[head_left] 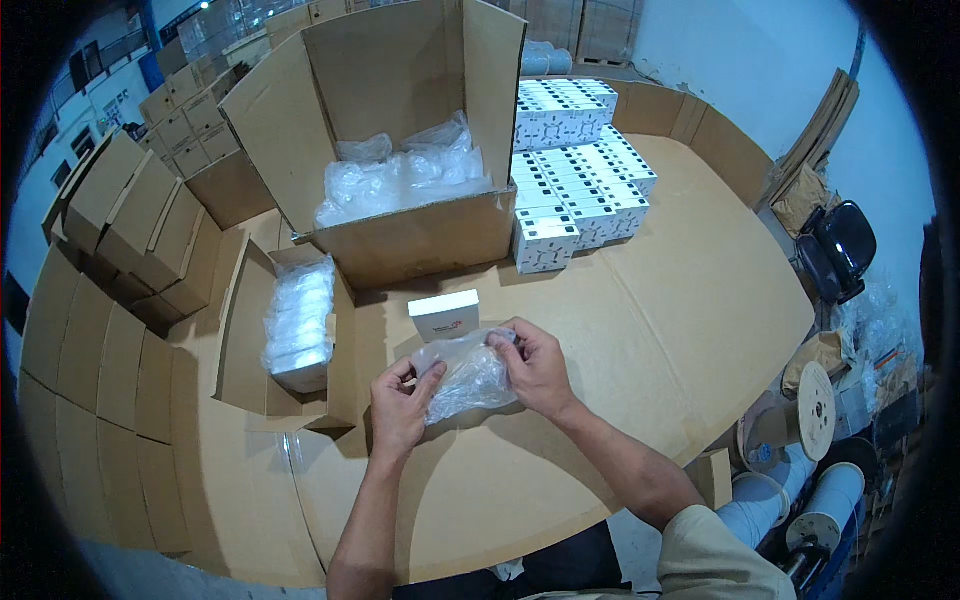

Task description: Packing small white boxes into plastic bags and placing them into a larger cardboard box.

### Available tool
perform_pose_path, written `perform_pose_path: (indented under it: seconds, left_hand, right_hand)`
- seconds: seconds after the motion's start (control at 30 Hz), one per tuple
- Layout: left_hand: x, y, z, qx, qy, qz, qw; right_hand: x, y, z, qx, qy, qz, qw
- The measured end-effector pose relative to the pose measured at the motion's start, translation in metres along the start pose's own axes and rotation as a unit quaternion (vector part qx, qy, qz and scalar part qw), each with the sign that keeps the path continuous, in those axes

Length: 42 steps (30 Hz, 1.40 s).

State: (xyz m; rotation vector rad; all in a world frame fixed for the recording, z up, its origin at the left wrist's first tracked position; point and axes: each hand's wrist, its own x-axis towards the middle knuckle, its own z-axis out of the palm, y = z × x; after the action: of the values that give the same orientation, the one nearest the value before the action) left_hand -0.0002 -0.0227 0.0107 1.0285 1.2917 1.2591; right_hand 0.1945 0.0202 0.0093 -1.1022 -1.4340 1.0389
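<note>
Between my two hands a clear plastic bag is stretched by its upper edge, over the cardboard-covered table. My left hand pinches its left side, and my right hand grips its upper right corner. Just beyond the bag stands a small white box, its lower part hidden behind the plastic. To the left, an open carton holds a row of white boxes in clear plastic. Farther back, a large open carton contains a heap of clear plastic bags.
Many white patterned boxes are stacked right of the large carton. Brown cartons line the left side. A low cardboard wall edges the table's far right. Spools and a black chair stand on the right, off the table.
</note>
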Motion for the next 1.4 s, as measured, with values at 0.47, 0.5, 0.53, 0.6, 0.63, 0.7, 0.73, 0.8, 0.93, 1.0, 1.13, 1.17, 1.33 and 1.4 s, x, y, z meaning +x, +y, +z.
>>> perform_pose_path:
  seconds: [0.47,0.5,0.53,0.6,0.63,0.7,0.73,0.8,0.93,1.0,1.13,1.17,1.33,1.4]
  left_hand:
    - [-0.003,-0.003,0.011,-0.03,0.047,0.097,0.994]
    - [-0.003,-0.003,0.015,-0.03,0.047,0.097,0.994]
    - [-0.003,-0.003,0.017,-0.023,0.085,0.074,0.993]
    - [-0.001,-0.003,0.018,-0.014,0.125,0.052,0.991]
    - [0.0,-0.005,0.017,0.019,0.152,0.105,0.983]
    - [-0.001,-0.004,0.015,0.051,0.178,0.158,0.97]
    - [-0.005,-0.001,0.014,0.121,0.16,0.148,0.968]
    - [-0.008,0.0,0.015,0.192,0.144,0.138,0.961]
    - [-0.009,-0.003,0.019,0.197,0.169,0.196,0.946]
    - [-0.008,-0.004,0.019,0.195,0.169,0.178,0.95]
    - [-0.006,-0.002,0.016,0.178,0.185,0.202,0.945]
    - [-0.006,-0.001,0.013,0.164,0.174,0.172,0.956]
    - [-0.003,0.001,0.012,0.126,0.155,0.189,0.962]
    - [-0.003,0.0,0.011,0.107,0.146,0.177,0.967]
  right_hand:
    - [-0.005,-0.012,0.003,-0.096,0.03,-0.077,0.992]
    - [-0.007,-0.011,0.005,-0.102,0.018,-0.089,0.991]
    - [-0.009,-0.011,0.007,-0.102,0.018,-0.089,0.991]
    - [-0.011,-0.011,0.012,-0.087,0.002,-0.082,0.993]
    - [-0.011,-0.01,0.013,-0.086,0.001,-0.082,0.993]
    - [-0.009,-0.009,0.013,-0.06,0.022,-0.015,0.998]
    - [-0.008,-0.004,0.012,-0.062,0.023,-0.015,0.998]
    - [-0.006,0.003,0.014,0.023,0.068,0.004,0.997]
    - [-0.014,-0.006,0.024,0.105,0.068,0.069,0.99]
    - [-0.015,-0.007,0.033,-0.032,0.112,-0.058,0.991]
    - [-0.012,-0.009,0.017,-0.086,0.052,-0.034,0.994]
    - [-0.01,-0.009,0.014,-0.083,0.055,-0.023,0.995]
    - [-0.008,-0.006,0.011,-0.075,0.074,-0.065,0.992]
    - [-0.006,-0.007,0.009,-0.081,0.087,-0.073,0.99]
